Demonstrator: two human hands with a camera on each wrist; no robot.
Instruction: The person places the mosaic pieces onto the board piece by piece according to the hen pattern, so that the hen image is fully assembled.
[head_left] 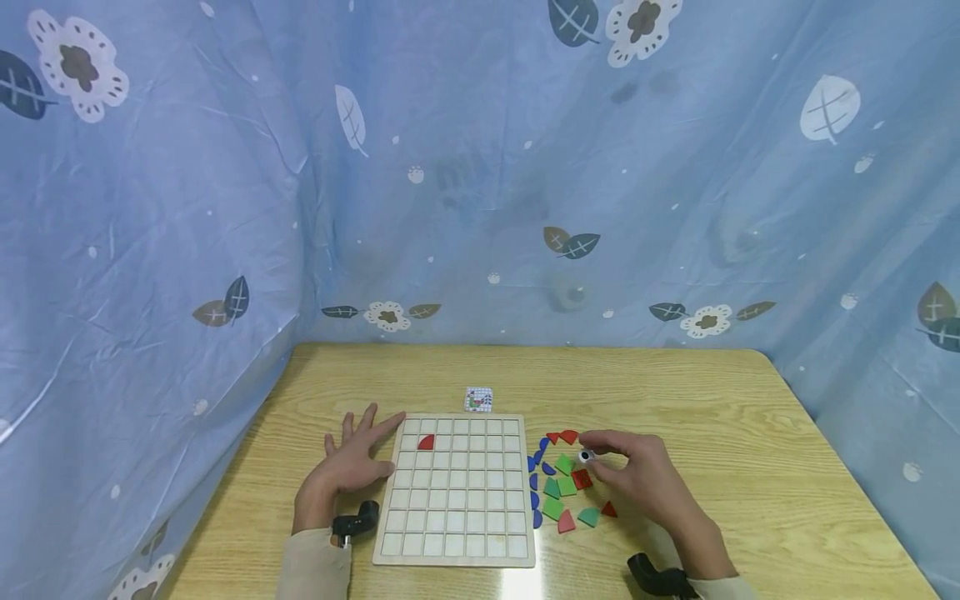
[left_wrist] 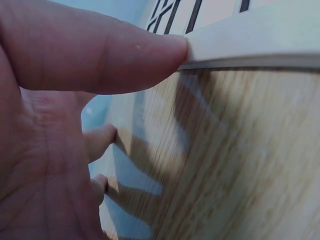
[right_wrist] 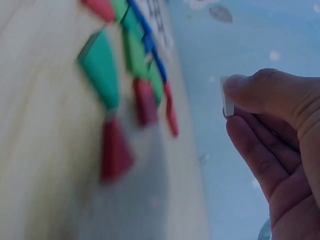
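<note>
My right hand [head_left: 640, 473] pinches a small white piece with a black dot [head_left: 585, 456] between thumb and fingers, above the loose pieces. In the right wrist view that white piece [right_wrist: 228, 100] appears edge-on, lifted off the table. My left hand [head_left: 351, 463] rests by the left side of a white grid board [head_left: 456, 502], fingers spread. Its thumb touches the board's edge, as the left wrist view shows with the thumb [left_wrist: 115, 55] against the rim. A red quarter-circle piece [head_left: 427, 442] lies in the board's upper left.
Right of the board lie several coloured pieces: blue half-circles [head_left: 535, 501], green squares [head_left: 567, 486], a dark red square [head_left: 582, 479], a teal piece [head_left: 588, 517] and a red triangle [head_left: 610, 509]. A small picture card [head_left: 478, 399] lies behind the board. A blue patterned curtain [head_left: 480, 183] surrounds the wooden table [head_left: 720, 433].
</note>
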